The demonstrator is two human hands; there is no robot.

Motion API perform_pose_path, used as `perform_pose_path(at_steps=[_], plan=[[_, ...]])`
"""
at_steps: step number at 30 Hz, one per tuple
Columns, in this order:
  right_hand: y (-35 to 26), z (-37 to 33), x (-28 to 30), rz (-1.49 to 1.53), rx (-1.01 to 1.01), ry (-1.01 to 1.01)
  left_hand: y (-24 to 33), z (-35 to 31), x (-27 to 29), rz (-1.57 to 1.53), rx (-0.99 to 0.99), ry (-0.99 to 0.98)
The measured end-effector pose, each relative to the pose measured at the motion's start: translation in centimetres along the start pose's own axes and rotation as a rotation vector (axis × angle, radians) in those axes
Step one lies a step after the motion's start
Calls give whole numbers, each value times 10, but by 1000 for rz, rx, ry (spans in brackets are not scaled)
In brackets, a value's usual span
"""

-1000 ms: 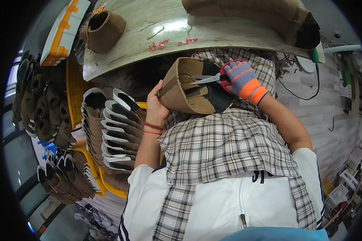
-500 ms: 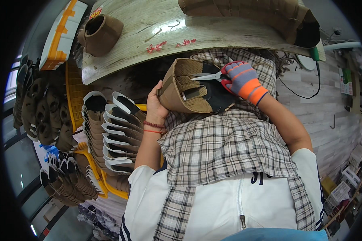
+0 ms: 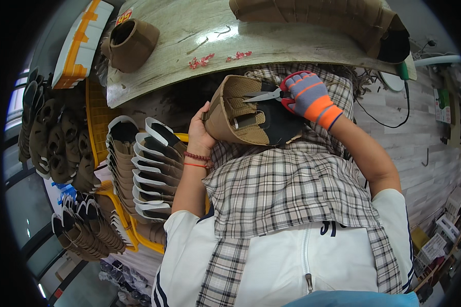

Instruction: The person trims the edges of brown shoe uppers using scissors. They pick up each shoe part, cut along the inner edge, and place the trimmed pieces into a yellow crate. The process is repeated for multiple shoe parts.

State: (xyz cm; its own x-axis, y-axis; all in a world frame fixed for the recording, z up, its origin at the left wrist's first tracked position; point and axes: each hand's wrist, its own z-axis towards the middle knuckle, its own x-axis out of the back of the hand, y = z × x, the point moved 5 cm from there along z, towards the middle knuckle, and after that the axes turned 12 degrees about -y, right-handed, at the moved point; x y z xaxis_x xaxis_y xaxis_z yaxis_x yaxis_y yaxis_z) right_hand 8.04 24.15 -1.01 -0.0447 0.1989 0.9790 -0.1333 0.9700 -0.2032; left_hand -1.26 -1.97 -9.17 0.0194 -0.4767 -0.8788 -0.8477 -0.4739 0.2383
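A brown shoe upper with a tan mesh and black lining is held over my lap, its open side toward the right. My bare left hand grips its left end, the thumb on the outer face and other fingers partly hidden. My right hand, in a grey and orange glove, is closed round the red handles of a pair of scissors. Their blades are slightly apart and reach into the upper, over the mesh lining. Whether the tips touch the lining or a thread, I cannot tell.
Ahead lies a wood-patterned table bearing a brown upper, a long row of nested uppers and thread scraps. White-edged uppers stand stacked in a yellow basket to my left. A green-handled tool with a black cord hangs at the table's right end.
The scissor blades look a little further apart than before. Both hands and the shoe upper have stayed almost in place, with only a slight shift of the whole view.
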Motion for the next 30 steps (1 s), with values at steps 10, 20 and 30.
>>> perform_pose_path(at_steps=[10,20,30], plan=[[-9,24,1,-123,5,-44,1,8,14,27,-25,42],[-7,35,-6,-260,27,-107,0,8,7,24,2,43],[-5,22,-4,60,-97,-150,-1,7,5,-5,17,27]])
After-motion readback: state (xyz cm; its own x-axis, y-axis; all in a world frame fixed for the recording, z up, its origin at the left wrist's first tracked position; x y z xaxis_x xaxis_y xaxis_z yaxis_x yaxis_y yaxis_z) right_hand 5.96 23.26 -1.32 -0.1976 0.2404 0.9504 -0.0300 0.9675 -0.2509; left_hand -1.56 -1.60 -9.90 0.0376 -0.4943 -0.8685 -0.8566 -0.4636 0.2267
